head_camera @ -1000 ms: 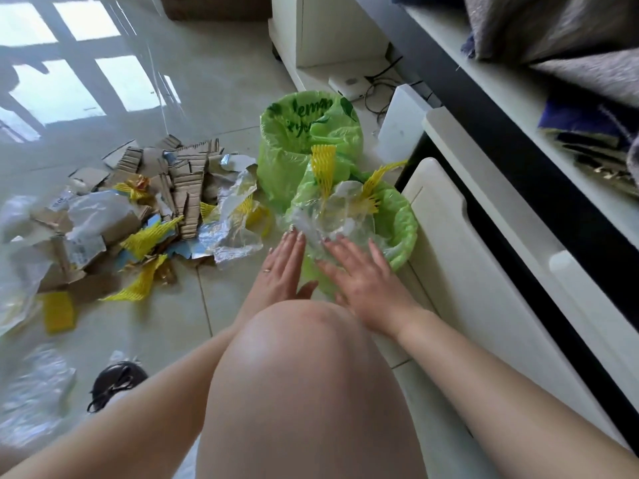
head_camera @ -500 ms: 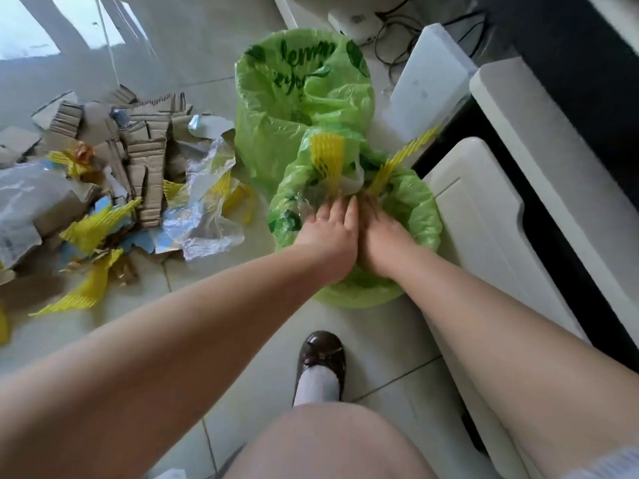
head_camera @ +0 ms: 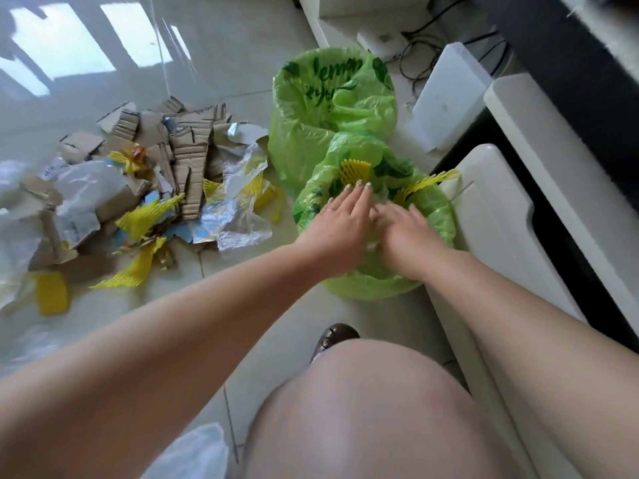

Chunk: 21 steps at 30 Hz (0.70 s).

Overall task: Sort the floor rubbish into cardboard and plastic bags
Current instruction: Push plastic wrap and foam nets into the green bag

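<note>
Two light green plastic bags stand on the tiled floor. The far bag (head_camera: 332, 98) is open and looks hollow. The near bag (head_camera: 435, 216) holds clear plastic film (head_camera: 380, 198) and yellow foam netting (head_camera: 356, 169). My left hand (head_camera: 340, 219) and my right hand (head_camera: 404, 229) lie flat, fingers spread, side by side on the film inside the near bag, pressing on it. To the left lies a heap of torn corrugated cardboard (head_camera: 190, 157), clear plastic wrap (head_camera: 235, 216) and more yellow netting (head_camera: 145, 216).
White furniture (head_camera: 511, 216) runs along the right, close to the near bag. A white foam block (head_camera: 446, 102) and dark cables (head_camera: 425, 57) sit behind the bags. My knee (head_camera: 363, 402) and a dark shoe (head_camera: 332, 335) fill the foreground. More clear plastic (head_camera: 193, 454) lies at the bottom.
Both hands went from hovering over the near bag to pressing down into its contents. The view shifted forward and down, and my knee dropped lower in the picture.
</note>
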Each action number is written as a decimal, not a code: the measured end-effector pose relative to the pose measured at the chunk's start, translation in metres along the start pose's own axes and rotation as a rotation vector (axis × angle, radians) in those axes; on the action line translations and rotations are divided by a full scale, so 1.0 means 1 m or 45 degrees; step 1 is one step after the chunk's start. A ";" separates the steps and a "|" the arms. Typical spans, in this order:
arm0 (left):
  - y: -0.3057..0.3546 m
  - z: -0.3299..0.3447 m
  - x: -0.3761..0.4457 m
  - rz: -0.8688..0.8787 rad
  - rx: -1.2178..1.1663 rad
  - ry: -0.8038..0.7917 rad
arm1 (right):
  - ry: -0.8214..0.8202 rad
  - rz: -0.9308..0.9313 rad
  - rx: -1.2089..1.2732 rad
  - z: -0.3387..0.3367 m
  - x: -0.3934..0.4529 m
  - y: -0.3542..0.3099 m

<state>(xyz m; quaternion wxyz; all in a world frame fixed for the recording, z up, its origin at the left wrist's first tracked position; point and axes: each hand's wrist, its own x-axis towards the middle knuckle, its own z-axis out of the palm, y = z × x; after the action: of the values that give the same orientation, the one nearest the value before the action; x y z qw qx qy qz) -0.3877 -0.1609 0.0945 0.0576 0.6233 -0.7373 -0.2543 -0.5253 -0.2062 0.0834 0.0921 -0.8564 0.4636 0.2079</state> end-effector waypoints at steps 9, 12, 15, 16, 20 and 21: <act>-0.022 -0.075 -0.151 -0.385 -0.003 0.337 | 0.238 -0.209 -0.040 -0.083 -0.061 -0.088; -0.033 -0.102 -0.215 -0.524 0.001 0.494 | 0.330 -0.339 -0.067 -0.100 -0.084 -0.139; -0.050 -0.117 -0.255 -0.589 -0.003 0.562 | 0.347 -0.419 -0.080 -0.107 -0.093 -0.180; -0.062 -0.118 -0.271 -0.657 -0.002 0.572 | 0.331 -0.470 -0.097 -0.107 -0.090 -0.201; -0.079 -0.118 -0.287 -0.727 -0.040 0.569 | 0.205 -0.472 -0.139 -0.111 -0.084 -0.230; -0.079 -0.116 -0.287 -0.738 -0.036 0.563 | 0.187 -0.471 -0.147 -0.112 -0.085 -0.230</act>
<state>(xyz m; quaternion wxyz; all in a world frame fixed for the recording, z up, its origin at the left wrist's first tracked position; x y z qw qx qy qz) -0.2089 0.0685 0.2255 0.1497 0.8453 -0.4962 -0.1293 -0.3448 -0.0543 0.2127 0.0455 -0.9436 0.2914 0.1507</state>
